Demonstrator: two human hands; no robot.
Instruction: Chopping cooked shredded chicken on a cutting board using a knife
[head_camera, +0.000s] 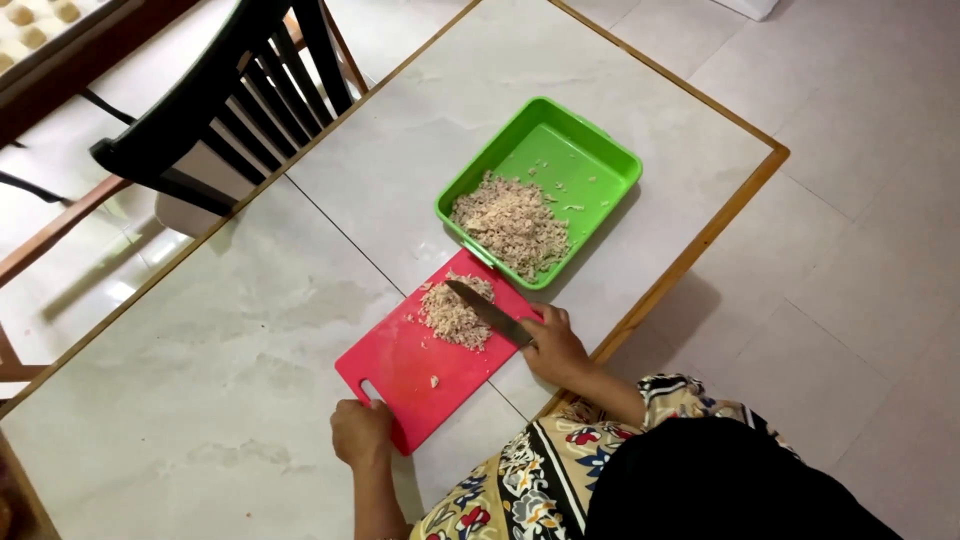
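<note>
Taking the red cutting board (425, 365) as the marker, a dark slatted chair (235, 95) stands far off to its upper left, pushed against the pale marble-look desk (220, 340) with its wooden edging. At the board's near left corner, by the handle slot, the person's left hand (360, 432) curls its fingers around the edge and grips it. On the board's upper half lies a small heap of chopped pale meat (455, 315), with a few loose crumbs scattered lower down. A knife (490, 312) lies slanted over that heap, its blade touching the shreds. At the board's right edge the right hand (553, 345) is wrapped tight round the knife's handle. Just beyond the board's top corner, touching or nearly so, sits a green square tray (590, 145), holding a larger pile of the same chopped meat (512, 225) in its near half. Right of the desk is the pale tiled floor (860, 250).
</note>
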